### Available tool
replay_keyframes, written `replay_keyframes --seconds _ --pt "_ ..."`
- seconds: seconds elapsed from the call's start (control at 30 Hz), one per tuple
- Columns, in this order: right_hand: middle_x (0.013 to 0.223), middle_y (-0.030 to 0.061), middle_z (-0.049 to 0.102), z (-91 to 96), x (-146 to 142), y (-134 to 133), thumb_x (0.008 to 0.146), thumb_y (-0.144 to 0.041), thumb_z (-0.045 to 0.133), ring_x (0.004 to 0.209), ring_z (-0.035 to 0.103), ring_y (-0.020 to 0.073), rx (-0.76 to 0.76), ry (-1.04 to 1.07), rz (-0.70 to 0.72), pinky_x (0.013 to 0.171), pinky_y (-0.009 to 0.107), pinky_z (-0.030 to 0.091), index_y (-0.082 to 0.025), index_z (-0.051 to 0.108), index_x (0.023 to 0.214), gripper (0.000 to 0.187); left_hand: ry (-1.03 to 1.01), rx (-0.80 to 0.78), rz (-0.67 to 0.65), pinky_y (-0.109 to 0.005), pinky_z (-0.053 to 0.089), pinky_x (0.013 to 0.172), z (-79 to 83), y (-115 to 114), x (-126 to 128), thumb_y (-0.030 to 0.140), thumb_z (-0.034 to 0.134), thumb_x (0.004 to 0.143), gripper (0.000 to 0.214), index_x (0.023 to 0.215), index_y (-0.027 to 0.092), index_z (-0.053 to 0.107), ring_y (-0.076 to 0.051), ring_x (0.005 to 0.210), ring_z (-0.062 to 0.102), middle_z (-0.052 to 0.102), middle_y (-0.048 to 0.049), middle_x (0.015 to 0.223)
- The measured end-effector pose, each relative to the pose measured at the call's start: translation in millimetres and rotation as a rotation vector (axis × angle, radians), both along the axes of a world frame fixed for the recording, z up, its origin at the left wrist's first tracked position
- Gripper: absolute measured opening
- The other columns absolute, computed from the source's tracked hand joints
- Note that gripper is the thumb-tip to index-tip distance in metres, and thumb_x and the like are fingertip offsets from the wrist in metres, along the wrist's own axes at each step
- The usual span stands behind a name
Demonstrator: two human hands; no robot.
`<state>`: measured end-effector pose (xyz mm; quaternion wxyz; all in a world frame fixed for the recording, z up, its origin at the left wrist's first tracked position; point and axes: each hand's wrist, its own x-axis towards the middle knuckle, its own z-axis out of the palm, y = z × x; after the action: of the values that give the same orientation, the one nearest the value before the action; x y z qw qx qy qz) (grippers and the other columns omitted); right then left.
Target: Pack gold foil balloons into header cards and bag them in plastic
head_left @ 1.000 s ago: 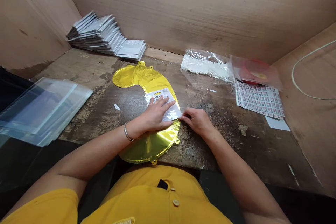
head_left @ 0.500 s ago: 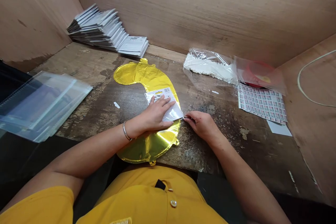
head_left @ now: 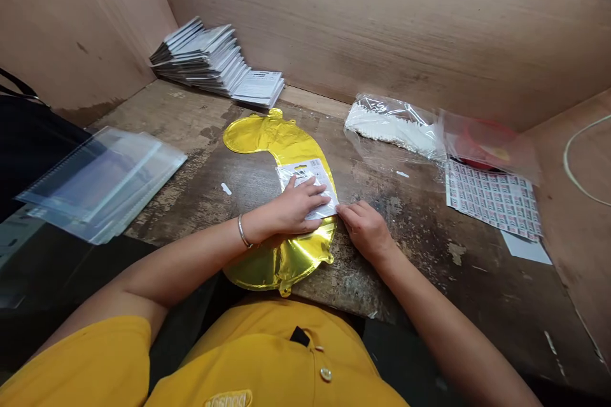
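A flat gold foil balloon point(head_left: 298, 141), curved in shape, lies on the worn wooden table in front of me. On top of it rests a white printed card point(head_left: 321, 170) with a hanging slot near its upper edge and a glossy surface. My left hand point(head_left: 301, 205) is spread over the card, palm down, fingers apart, and covers much of its print. At the card's lower right corner, the thumb and fingers of my right hand point(head_left: 366, 229) are pinched together on the edge. Exactly what lies between those fingertips is partly hidden.
Stacked white cards point(head_left: 210, 63) lean at the back left. Clear plastic sleeves point(head_left: 114, 178) lie at the left edge. A clear bag with white strips point(head_left: 391, 127), a red round item point(head_left: 487, 143) under plastic and sticker sheets point(head_left: 494, 200) lie right. Wooden walls surround the table.
The camera view has shifted, so everything appears farther right. My left hand stays flat on the card; my right fingers still pinch its corner, which now lies flatter.
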<state>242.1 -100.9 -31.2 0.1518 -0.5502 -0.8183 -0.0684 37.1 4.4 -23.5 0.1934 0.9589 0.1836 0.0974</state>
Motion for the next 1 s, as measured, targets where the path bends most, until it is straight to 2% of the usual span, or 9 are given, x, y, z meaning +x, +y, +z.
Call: replay_keyframes --seconds 0.1,0.2,0.3,0.4,0.5,0.63,0.8,0.87,1.0 --pt "0.073 0.0079 0.067 6.6 -7.7 -3.9 0.096 -0.016 0.043 0.071 0.056 0.0214 -0.001 -0.033 -0.028 0.068 0.033 0.047 -0.017 0.069 0.088 0.027 0.035 0.007 -0.055 -0.068 0.019 0.108 8.1 2.9 2.4 0.041 0.058 0.088 0.043 0.126 0.022 0.058 -0.039 0.140 0.031 0.046 -0.0116 0.146" --pt "0.101 0.0120 0.072 10.8 -16.8 -14.2 0.095 -0.018 0.049 0.098 0.062 0.0249 0.032 0.038 -0.003 0.086 0.039 0.051 -0.016 0.069 0.099 0.021 0.007 0.065 -0.045 -0.058 0.023 0.112 22.2 -1.8 -10.4 0.036 0.050 0.094 0.038 0.128 0.021 0.057 -0.034 0.139 0.033 0.045 -0.0115 0.147" --pt "0.126 0.0126 0.065 5.6 -20.4 -27.4 0.094 -0.019 0.050 0.120 0.058 0.0248 -0.043 0.138 0.081 0.099 0.042 0.051 -0.017 0.062 0.122 0.031 0.029 0.090 -0.059 -0.046 0.031 0.110 27.3 -9.3 -42.9 0.025 0.045 0.096 0.034 0.127 0.019 0.059 -0.027 0.131 0.046 0.054 -0.0114 0.139" --pt "0.129 0.0123 0.064 0.0 -21.4 -38.1 0.094 -0.016 0.048 0.121 0.058 0.0245 -0.105 0.176 0.092 0.100 0.044 0.052 -0.018 0.060 0.128 0.035 0.092 0.037 -0.176 -0.046 0.032 0.111 13.6 -13.8 -80.9 0.019 0.046 0.094 0.035 0.126 0.023 0.059 -0.025 0.130 0.049 0.058 -0.0079 0.136" --pt "0.127 0.0130 0.065 7.0 -29.7 -41.3 0.093 -0.015 0.051 0.121 0.058 0.0282 -0.084 0.138 0.054 0.100 0.048 0.052 -0.016 0.063 0.122 0.032 0.007 0.002 -0.172 -0.049 0.029 0.115 -7.4 -16.8 -101.4 0.016 0.043 0.095 0.040 0.133 0.025 0.053 -0.022 0.135 0.045 0.053 -0.0071 0.142" --pt "0.113 0.0133 0.069 24.4 -53.6 -28.5 0.090 -0.016 0.054 0.111 0.061 0.0286 -0.054 0.208 0.042 0.094 0.047 0.053 -0.018 0.069 0.100 0.018 -0.105 0.016 -0.132 -0.045 0.033 0.115 -19.0 -24.8 -89.8 0.016 0.043 0.096 0.038 0.132 0.017 0.055 -0.022 0.133 0.048 0.055 -0.0105 0.138" --pt "0.088 0.0064 0.065 16.9 -67.0 -7.8 0.083 -0.016 0.063 0.087 0.062 0.0214 -0.267 0.431 0.034 0.075 0.035 0.055 -0.021 0.064 0.078 0.007 -0.169 -0.038 -0.093 -0.042 0.042 0.110 -16.2 -28.4 -73.9 0.020 0.045 0.096 0.034 0.126 0.015 0.060 -0.022 0.127 0.053 0.059 -0.0132 0.133" --pt "0.087 0.0057 0.064 11.2 -66.2 -6.5 0.082 -0.014 0.063 0.088 0.061 0.0215 -0.286 0.460 0.034 0.077 0.036 0.053 -0.021 0.064 0.079 0.007 -0.171 -0.045 -0.126 -0.044 0.039 0.112 -16.8 -26.2 -76.9 0.017 0.046 0.095 0.034 0.126 0.018 0.060 -0.022 0.128 0.052 0.062 -0.0103 0.131" --pt "0.093 0.0091 0.063 8.4 -70.5 -13.5 0.088 -0.016 0.056 0.091 0.058 0.0233 -0.222 0.376 0.065 0.079 0.038 0.053 -0.021 0.068 0.101 0.018 -0.142 -0.031 -0.135 -0.053 0.031 0.114 -18.8 -23.3 -83.2 0.012 0.047 0.093 0.039 0.130 0.020 0.057 -0.024 0.130 0.051 0.060 -0.0099 0.133"
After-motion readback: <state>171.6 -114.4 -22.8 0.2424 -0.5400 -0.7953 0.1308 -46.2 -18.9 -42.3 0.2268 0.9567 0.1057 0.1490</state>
